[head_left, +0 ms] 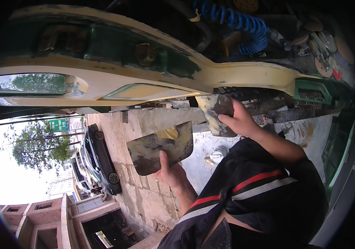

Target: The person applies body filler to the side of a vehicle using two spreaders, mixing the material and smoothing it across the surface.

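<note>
Below the curved green-and-cream painted panel (161, 76), the left hand (170, 174) holds a broad, flat, dark plate (159, 145) smeared with yellow, its thumb on the face, while the right hand (242, 118) grips a smaller dark, flat spreader (213, 112), also yellow-streaked, by its right side. A soft-looking yellow lump (169, 133) sits at the plate's upper edge, so a tilt that way could let it slide off; the one-sided hold might let the spreader twist. The plate's long axis slants from lower left to upper right; the spreader's runs nearly top to bottom, free side facing left.
</note>
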The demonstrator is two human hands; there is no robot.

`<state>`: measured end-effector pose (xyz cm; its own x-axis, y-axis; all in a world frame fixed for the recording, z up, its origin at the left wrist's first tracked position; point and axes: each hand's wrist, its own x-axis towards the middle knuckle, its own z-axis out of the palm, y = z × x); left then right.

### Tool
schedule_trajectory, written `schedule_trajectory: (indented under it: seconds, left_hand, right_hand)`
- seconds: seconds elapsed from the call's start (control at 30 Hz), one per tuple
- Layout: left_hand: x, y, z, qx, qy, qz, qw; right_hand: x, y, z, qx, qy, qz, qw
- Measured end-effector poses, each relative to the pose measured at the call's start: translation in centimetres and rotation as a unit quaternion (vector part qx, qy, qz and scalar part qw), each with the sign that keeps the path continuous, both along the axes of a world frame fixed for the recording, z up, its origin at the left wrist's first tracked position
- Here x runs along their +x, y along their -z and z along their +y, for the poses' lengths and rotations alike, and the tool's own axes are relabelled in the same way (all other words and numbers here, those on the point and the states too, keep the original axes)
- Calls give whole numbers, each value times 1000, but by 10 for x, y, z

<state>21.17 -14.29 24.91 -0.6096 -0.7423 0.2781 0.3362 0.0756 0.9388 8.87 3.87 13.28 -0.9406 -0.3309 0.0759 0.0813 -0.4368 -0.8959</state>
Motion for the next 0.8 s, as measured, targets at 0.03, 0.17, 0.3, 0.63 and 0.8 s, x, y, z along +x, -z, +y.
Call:
schedule_trajectory:
  seconds: [0.03,0.17,0.3,0.63,0.8]
  left_hand:
    - [0,0,0,0,-2,0,1000]
    - [4,3,2,-15,-14,-3,1000]
    - [6,5,0,-23,-27,-1,999]
    - [23,6,-36,201,14,28,979]
    - [38,22,-62,379,64,46,922]
  right_hand:
    - [2,-5,1,6,9,10,1000]
    - [7,-8,-1,25,1,31,999]
    - [9,-12,-5,-14,-14,14,1000]
    - [15,-14,-14,-70,-89,-197,974]
    - [29,-15,-20,-43,-89,-210,973]
